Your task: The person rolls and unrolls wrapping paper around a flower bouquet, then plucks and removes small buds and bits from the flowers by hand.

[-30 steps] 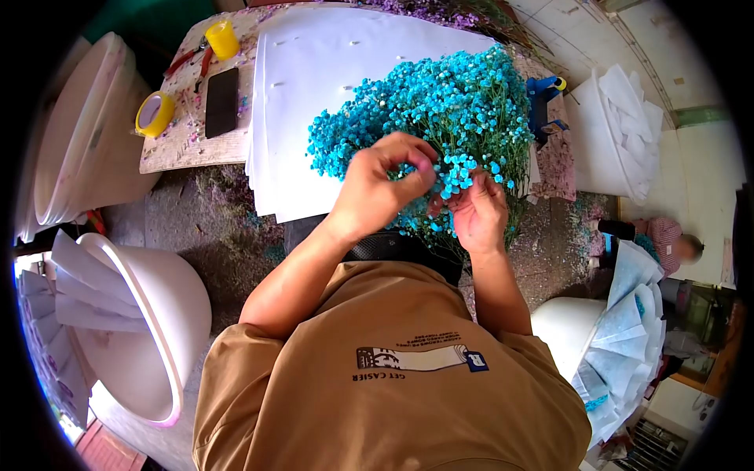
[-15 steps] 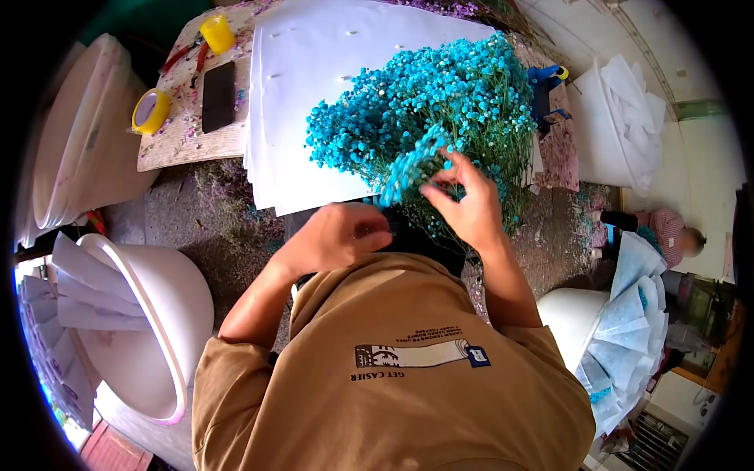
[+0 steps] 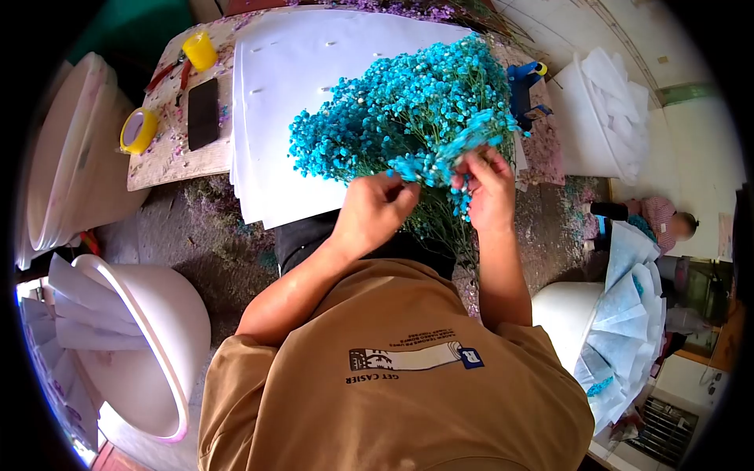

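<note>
A large heap of blue flowers (image 3: pixel 393 102) lies on white paper sheets (image 3: pixel 275 133), its green stems toward the right and the near edge. At the near side of the heap, my right hand (image 3: pixel 492 188) is closed on a blue flower sprig (image 3: pixel 471 137), which is blurred by motion. My left hand (image 3: pixel 373 212) is to the left, fingers pinched at the near edge of the blossoms; what its fingertips hold is too small to make out.
On the table (image 3: pixel 169 161) are a black phone (image 3: pixel 203 115), yellow tape rolls (image 3: pixel 139 131), red-handled pliers (image 3: pixel 166 76) and a blue tape dispenser (image 3: pixel 522 94). White tubs (image 3: pixel 169 314) stand around. A person (image 3: pixel 664 222) is at the far right.
My left hand has risen from near my waist to the flowers, its fingers now pinched. My right hand has shifted slightly, and the sprig now points up and right.
</note>
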A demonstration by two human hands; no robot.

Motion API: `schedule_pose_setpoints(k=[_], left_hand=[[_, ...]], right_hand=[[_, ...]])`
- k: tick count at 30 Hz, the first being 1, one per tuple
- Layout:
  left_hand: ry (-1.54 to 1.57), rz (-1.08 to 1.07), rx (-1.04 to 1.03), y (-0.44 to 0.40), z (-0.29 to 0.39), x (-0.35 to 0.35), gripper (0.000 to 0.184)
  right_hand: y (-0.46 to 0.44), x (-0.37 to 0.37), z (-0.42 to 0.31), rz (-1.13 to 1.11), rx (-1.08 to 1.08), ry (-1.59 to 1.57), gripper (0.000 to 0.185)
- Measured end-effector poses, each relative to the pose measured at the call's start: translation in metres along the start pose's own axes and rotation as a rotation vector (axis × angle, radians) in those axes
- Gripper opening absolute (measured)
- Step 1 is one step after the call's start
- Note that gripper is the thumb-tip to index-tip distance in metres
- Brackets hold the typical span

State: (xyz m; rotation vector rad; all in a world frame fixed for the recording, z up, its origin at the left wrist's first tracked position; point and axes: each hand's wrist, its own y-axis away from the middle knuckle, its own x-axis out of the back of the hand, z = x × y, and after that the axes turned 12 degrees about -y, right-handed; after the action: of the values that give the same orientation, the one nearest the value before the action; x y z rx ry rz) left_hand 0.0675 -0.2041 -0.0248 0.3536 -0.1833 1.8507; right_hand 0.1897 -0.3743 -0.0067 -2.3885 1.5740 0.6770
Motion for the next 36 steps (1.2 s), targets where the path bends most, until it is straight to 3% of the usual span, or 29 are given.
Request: schedule_pose_setpoints(k=[3,7,11,13,18,20,24,36], left_hand=[[0.123,-0.146,0.188,0.002,-0.008,0.009,0.030],[0.222,-0.170,0.221,0.007,-0.020,0.011,0.016],[0.278,-0.180,0.178,0.010,-0.010,0.020,0.018],[0.279,0.021,0.017,0.011,0.002,0.025,0.022],[0.047,0.136,-0.087,-0.001,0.030,0.039,0.025],[-0.149,0.178,-0.406,-0.008,0.040,0.036,0.023],[-0.320,0.221,-0.612,-0.015,0.057,0.019,0.030],[-0.429,0.267,-0.619,-0.034,0.045,0.008,0.021]], right_hand=[[-0.007,0.008,-0.005,0.015,0.022,-0.174,0.011],[-0.008,0.011,0.004,-0.024,-0.031,-0.160,0.013],[-0.006,0.009,0.010,-0.010,-0.070,-0.174,0.014],[-0.005,0.003,0.009,0.004,-0.065,-0.172,0.014],[-0.001,0.003,0.007,0.020,-0.095,-0.126,0.017],[0.000,0.001,0.010,0.003,-0.089,-0.148,0.016],[0.002,-0.001,0.014,0.028,-0.095,-0.159,0.018],[0.006,-0.009,0.012,-0.070,-0.095,-0.203,0.022]])
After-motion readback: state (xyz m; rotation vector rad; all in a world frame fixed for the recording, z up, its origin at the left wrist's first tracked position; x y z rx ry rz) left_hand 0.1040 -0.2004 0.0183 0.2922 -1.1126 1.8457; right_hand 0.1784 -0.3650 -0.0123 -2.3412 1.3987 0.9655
